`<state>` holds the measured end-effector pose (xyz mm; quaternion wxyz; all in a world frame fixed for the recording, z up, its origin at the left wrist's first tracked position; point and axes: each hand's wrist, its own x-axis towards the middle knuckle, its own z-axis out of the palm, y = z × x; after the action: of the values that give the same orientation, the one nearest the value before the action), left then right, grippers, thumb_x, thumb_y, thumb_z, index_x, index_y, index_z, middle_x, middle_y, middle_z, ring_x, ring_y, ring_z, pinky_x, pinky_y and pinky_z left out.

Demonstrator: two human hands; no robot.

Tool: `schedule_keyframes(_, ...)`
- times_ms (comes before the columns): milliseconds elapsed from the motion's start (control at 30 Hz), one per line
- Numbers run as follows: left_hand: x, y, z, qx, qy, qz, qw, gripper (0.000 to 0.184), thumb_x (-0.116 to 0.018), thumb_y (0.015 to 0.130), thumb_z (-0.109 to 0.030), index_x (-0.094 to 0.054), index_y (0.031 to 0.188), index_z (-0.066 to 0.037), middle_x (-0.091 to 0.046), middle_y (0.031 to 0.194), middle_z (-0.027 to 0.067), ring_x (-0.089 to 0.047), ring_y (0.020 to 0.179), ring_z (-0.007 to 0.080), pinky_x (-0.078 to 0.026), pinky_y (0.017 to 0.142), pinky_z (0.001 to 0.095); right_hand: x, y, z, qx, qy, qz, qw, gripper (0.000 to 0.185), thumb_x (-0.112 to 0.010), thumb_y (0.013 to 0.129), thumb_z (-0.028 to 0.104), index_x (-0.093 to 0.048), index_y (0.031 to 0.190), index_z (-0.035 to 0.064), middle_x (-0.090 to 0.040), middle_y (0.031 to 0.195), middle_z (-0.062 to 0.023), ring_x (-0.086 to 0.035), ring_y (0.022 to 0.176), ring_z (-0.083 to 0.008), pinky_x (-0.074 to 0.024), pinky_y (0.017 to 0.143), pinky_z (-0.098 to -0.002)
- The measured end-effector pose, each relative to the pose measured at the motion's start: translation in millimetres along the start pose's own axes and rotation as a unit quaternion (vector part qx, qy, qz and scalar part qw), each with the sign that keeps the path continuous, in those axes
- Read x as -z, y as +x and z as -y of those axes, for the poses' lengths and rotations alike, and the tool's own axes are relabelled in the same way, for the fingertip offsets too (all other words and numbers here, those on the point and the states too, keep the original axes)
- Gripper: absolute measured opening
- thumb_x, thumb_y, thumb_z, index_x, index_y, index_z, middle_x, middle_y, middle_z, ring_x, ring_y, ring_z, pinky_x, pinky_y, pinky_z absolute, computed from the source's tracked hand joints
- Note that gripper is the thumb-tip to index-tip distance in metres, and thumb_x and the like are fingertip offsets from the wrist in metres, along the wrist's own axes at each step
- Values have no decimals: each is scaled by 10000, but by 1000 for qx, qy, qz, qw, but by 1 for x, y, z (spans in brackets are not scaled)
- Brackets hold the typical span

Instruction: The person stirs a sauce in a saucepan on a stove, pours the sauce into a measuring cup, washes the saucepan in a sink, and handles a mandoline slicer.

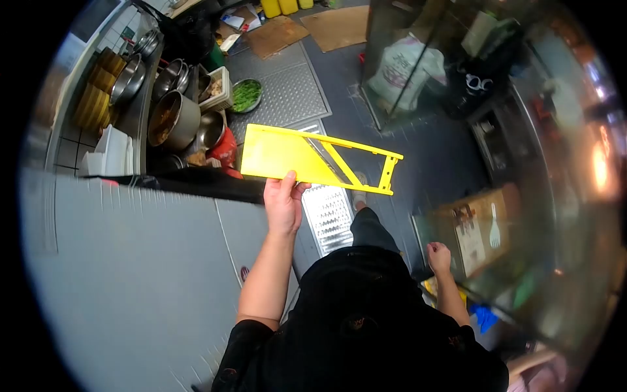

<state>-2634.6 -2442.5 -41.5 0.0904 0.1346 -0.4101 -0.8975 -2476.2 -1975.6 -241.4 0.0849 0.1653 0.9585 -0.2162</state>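
In the head view my left hand (285,202) grips a bright yellow mandoline slicer (287,153) by its lower long edge, thumb on its face. The slicer is held up in front of me, its slanted metal blade (326,159) facing me and its open frame end pointing right. My right hand (439,256) hangs low at my right side with fingers curled in. Nothing shows in it. It is nearest to a glass-sided case (418,235) and appears apart from it.
A metal drain grate (330,215) runs along the floor below the slicer. At left, shelves hold a large pot (175,117) and steel bowls (127,80). Chopped greens (247,95) fill a floor bowl. A grey surface (144,261) spans the lower left. A white sack (406,72) stands at upper right.
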Motion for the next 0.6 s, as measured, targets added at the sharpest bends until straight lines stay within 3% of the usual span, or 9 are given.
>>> schedule_keyframes(133,5,118,2,-48,37,-84,995,227,-573,1001,-57,-554,1225,-24,-667,1136,85,-685,926,166,-596,745,279,5,148,75,-1,25,53,998,281,-647,891,270,-738,938,8,-706,975,-227,-670,932,-414,-528,837,-470)
schedule_keyframes(233,43,179,-13,-105,74,-169,977,236,-586,1003,-71,-546,1231,-28,-666,1144,87,-677,953,171,-585,776,300,6,266,173,83,-20,79,993,259,-600,914,222,-722,937,-5,-697,1003,-230,-659,958,-422,-523,853,-474)
schedule_keyframes(300,57,217,-25,-125,93,-223,962,237,-588,1003,-69,-544,1233,-30,-665,1144,88,-670,953,173,-572,770,303,5,359,234,159,-16,33,987,204,-598,911,172,-711,918,2,-687,963,-232,-643,956,-442,-517,835,-492)
schedule_keyframes(433,64,283,-53,-148,76,-319,933,229,-583,1007,-70,-554,1231,-35,-664,1141,88,-661,950,172,-560,773,306,25,508,389,308,-6,15,951,163,-652,888,167,-694,871,10,-686,956,-205,-651,927,-413,-509,805,-484)
schedule_keyframes(600,82,397,-76,-179,41,-352,918,225,-577,1011,-71,-567,1233,-38,-670,1137,85,-657,954,159,-552,790,303,8,637,538,350,-9,23,936,180,-721,847,203,-697,850,24,-691,940,-198,-662,906,-391,-518,793,-465)
